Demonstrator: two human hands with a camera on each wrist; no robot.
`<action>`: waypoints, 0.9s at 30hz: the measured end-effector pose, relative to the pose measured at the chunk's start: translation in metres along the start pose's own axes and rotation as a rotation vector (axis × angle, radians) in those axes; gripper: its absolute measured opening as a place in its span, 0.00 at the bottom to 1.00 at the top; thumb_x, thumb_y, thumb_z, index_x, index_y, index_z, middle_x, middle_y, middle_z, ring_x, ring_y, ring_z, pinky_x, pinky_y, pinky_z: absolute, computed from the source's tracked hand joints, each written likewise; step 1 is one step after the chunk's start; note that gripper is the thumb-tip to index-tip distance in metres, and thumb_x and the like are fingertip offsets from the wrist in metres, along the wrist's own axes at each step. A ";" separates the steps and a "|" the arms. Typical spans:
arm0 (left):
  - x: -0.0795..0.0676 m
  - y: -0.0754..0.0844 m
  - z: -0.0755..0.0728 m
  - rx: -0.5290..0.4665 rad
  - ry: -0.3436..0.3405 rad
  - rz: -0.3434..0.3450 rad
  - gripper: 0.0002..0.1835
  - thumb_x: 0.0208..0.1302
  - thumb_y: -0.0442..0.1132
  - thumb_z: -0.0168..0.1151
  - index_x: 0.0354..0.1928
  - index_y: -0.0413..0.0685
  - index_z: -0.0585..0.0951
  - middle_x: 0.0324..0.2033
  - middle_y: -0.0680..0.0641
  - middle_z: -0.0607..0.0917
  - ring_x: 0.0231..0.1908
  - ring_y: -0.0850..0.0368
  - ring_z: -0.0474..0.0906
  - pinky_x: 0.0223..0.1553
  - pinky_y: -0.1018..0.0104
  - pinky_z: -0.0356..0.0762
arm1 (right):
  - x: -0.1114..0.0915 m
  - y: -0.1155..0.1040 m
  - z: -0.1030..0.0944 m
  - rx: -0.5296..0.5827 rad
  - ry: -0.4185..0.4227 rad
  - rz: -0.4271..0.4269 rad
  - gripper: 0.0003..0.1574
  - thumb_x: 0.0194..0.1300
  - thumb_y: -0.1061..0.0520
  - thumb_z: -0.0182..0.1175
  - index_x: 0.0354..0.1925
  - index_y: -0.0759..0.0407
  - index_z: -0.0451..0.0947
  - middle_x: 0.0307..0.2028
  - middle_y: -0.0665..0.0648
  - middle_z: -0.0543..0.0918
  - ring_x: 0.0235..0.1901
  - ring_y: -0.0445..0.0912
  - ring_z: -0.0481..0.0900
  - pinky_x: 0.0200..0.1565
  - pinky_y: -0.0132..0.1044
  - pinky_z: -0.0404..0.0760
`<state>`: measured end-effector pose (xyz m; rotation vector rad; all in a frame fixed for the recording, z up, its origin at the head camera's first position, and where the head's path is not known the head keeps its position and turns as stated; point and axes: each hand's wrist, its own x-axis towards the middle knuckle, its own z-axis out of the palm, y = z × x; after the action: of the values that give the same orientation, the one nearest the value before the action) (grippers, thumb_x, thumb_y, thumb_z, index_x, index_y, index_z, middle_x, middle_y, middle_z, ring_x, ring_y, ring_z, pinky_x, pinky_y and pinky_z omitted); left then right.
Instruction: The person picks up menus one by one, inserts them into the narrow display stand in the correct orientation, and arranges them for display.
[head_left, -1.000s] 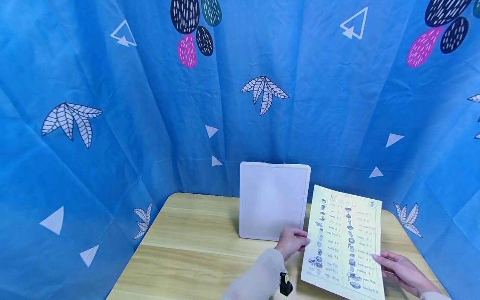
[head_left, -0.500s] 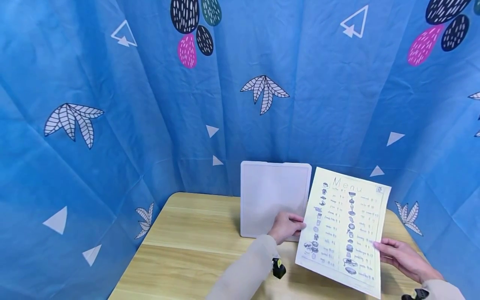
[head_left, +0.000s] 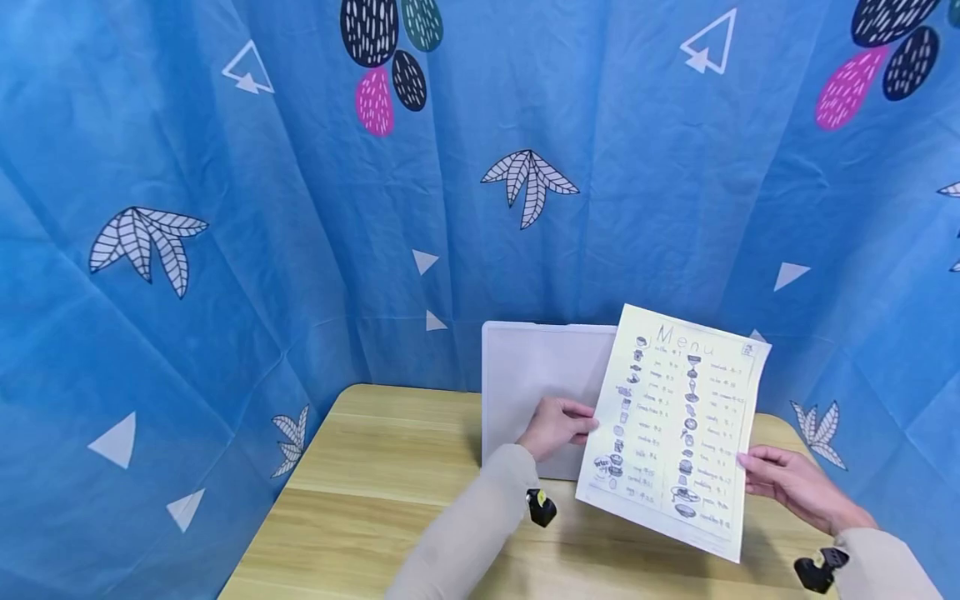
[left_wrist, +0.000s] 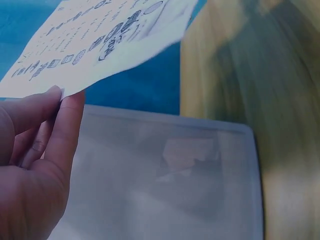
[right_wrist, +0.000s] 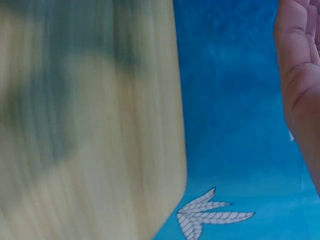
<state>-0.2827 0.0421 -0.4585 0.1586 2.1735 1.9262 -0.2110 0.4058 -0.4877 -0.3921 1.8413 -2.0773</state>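
A pale yellow paper menu (head_left: 671,433), handwritten with small drawings in two columns, is held tilted above the right part of the table. My left hand (head_left: 557,428) pinches its left edge between thumb and fingers; in the left wrist view that hand (left_wrist: 42,145) grips the paper's rim. On the opposite edge, my right hand (head_left: 798,483) pinches the sheet. Only part of the right hand (right_wrist: 302,65) shows in the right wrist view, its fingertips out of frame. Behind the menu stands a white board (head_left: 540,367) with a raised rim, its right side covered by the paper.
The wooden table (head_left: 375,475) extends to the left of the board and under the hands. A blue patterned curtain (head_left: 450,208) hangs behind the table and along both sides. Dark wrist devices (head_left: 540,507) sit at the sleeves.
Both hands have lifted the menu and shifted it left, so it now overlaps the board's right side. The board has stayed in place.
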 end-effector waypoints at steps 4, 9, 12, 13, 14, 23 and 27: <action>0.003 0.006 -0.012 0.002 -0.017 0.015 0.08 0.59 0.27 0.71 0.42 0.36 0.88 0.30 0.47 0.86 0.31 0.56 0.86 0.34 0.65 0.86 | 0.009 -0.009 0.004 -0.017 -0.009 -0.004 0.22 0.79 0.67 0.43 0.45 0.53 0.84 0.42 0.52 0.87 0.40 0.44 0.86 0.45 0.37 0.85; 0.002 0.015 -0.029 0.017 -0.021 0.039 0.09 0.60 0.28 0.70 0.44 0.35 0.87 0.32 0.47 0.87 0.32 0.55 0.87 0.35 0.64 0.86 | 0.019 -0.024 0.009 -0.056 0.021 -0.017 0.21 0.79 0.66 0.44 0.45 0.52 0.84 0.40 0.53 0.87 0.38 0.44 0.86 0.43 0.37 0.85; 0.000 0.023 -0.038 0.026 -0.018 0.047 0.10 0.61 0.28 0.70 0.44 0.34 0.87 0.33 0.46 0.87 0.33 0.54 0.87 0.36 0.64 0.86 | 0.026 -0.033 0.015 -0.103 0.057 -0.038 0.18 0.77 0.67 0.47 0.44 0.55 0.84 0.38 0.53 0.87 0.37 0.44 0.86 0.41 0.37 0.86; -0.001 0.025 -0.041 0.029 -0.017 0.052 0.10 0.61 0.28 0.70 0.44 0.34 0.87 0.33 0.46 0.87 0.33 0.54 0.87 0.36 0.64 0.86 | 0.029 -0.037 0.017 -0.129 0.068 -0.043 0.17 0.77 0.67 0.48 0.44 0.56 0.83 0.38 0.53 0.86 0.36 0.44 0.86 0.41 0.37 0.86; -0.001 0.027 -0.044 0.033 -0.015 0.057 0.10 0.61 0.28 0.70 0.44 0.34 0.87 0.33 0.46 0.87 0.33 0.54 0.87 0.36 0.64 0.86 | 0.031 -0.040 0.019 -0.150 0.079 -0.046 0.15 0.76 0.67 0.49 0.43 0.57 0.83 0.38 0.53 0.86 0.35 0.45 0.86 0.40 0.37 0.86; -0.001 0.049 -0.072 0.082 0.019 0.045 0.10 0.61 0.31 0.70 0.44 0.38 0.88 0.35 0.46 0.87 0.32 0.56 0.86 0.38 0.64 0.86 | 0.058 -0.070 0.038 -0.324 0.140 -0.058 0.08 0.75 0.65 0.55 0.44 0.68 0.80 0.36 0.52 0.86 0.33 0.45 0.86 0.39 0.37 0.86; -0.001 0.057 -0.086 0.105 0.044 0.050 0.09 0.62 0.32 0.71 0.44 0.39 0.88 0.36 0.46 0.88 0.32 0.54 0.87 0.39 0.63 0.86 | 0.070 -0.083 0.050 -0.445 0.184 -0.051 0.17 0.74 0.61 0.57 0.47 0.78 0.76 0.36 0.51 0.87 0.33 0.45 0.86 0.39 0.36 0.86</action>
<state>-0.3064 -0.0335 -0.3925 0.1926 2.3222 1.8584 -0.2589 0.3398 -0.4002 -0.3665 2.4326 -1.7700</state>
